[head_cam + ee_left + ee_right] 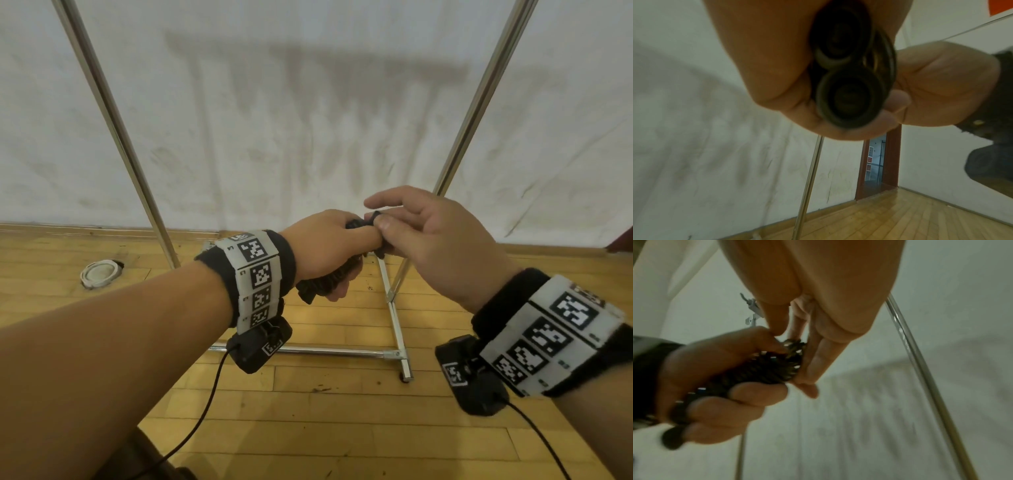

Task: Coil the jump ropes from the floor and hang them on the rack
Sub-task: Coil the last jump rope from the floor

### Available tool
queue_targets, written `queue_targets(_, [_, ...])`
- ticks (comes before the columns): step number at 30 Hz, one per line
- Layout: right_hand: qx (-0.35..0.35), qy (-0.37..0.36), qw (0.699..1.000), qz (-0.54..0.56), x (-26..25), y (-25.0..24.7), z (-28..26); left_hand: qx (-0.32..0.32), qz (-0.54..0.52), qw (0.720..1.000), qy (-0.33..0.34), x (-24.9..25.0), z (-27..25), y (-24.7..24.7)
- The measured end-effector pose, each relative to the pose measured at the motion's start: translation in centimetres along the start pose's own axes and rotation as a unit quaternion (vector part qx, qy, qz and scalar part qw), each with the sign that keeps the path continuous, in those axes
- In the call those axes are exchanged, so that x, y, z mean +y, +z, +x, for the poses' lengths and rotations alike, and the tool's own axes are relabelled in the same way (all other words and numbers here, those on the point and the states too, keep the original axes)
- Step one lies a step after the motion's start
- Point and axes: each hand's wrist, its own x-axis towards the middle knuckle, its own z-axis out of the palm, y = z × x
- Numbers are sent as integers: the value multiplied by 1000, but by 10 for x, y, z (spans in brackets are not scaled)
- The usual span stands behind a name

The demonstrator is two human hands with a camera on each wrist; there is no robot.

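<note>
A black jump rope (329,279) is bundled with its two handles side by side, the cord wound round them. My left hand (342,246) grips the bundle in a fist at waist height in front of the rack (479,102). The left wrist view shows the handles' two round butt ends (851,97) in my left hand (777,73). My right hand (380,221) pinches the cord at the bundle's top end, index finger stretched out. In the right wrist view its fingers (813,363) press against the wound end of the bundle (764,368). The rack's top bar is out of view.
Two slanted chrome poles of the rack (113,120) rise before a white wall, with its base bars (394,308) on the wooden floor. A white round fitting (101,272) sits in the floor at left. A doorway (875,162) opens in the far corner.
</note>
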Motion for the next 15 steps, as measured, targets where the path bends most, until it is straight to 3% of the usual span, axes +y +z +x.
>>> queue_targets(6, [-84, -58, 985, -142, 2, -19, 1, -144, -39, 989, -17, -3, -9, 0])
queue_targets(9, [-100, -56, 984, -134, 0, -26, 0, -181, -55, 982, -6, -2, -12, 0])
queue_targets(12, [-71, 1, 995, -70, 5, -25, 0, -129, -89, 988, 1, 0, -9, 2])
queue_targets(15, [-45, 137, 987, 69, 11, -14, -1, -48, -66, 997, 14, -4, -1, 3])
